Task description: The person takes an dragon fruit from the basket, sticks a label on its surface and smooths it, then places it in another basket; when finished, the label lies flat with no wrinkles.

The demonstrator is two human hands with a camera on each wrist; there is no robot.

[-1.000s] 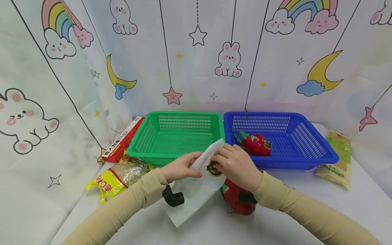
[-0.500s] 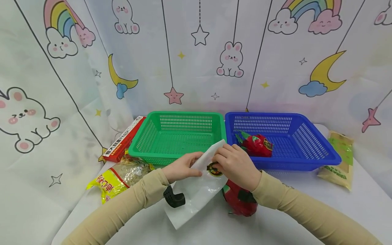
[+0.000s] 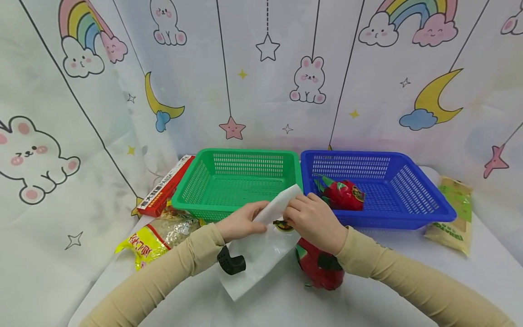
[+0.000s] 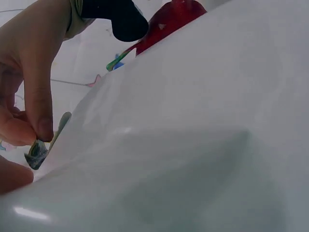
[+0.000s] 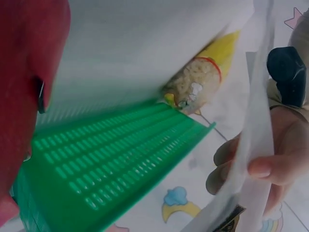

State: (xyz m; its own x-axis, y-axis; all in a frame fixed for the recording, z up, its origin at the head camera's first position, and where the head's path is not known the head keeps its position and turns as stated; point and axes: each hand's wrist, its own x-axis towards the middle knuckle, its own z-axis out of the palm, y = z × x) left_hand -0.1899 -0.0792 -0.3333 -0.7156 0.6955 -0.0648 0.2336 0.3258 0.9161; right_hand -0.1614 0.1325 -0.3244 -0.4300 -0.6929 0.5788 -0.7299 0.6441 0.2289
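Note:
My left hand [image 3: 245, 222] holds a glossy white sheet [image 3: 261, 259] by its left edge; the right wrist view shows the thumb on one face and fingers behind. With thumb and fingertips, my right hand [image 3: 314, 222] pinches the edge of a dark round sticker [image 3: 283, 225] on the sheet's upper part. The left wrist view shows the lifted sticker edge [image 4: 36, 153] curled between those fingertips. A red dragon fruit [image 3: 320, 268] with green leaf tips lies on the table below my right wrist. Another dragon fruit [image 3: 346, 195], bearing a similar sticker, lies in the blue basket [image 3: 408, 218].
A green basket [image 3: 237, 156] stands left of the blue one, behind the sheet. At the left are a red pasta box [image 3: 163, 187] and a yellow-and-clear bag of pasta [image 3: 157, 238]. A beige-and-green packet [image 3: 451, 218] leans by the blue basket's right side. A patterned curtain hangs behind.
The sticker's upper edge is folded over further and less of its face shows. My right fingers have shifted slightly; the left hand keeps its hold on the sheet.

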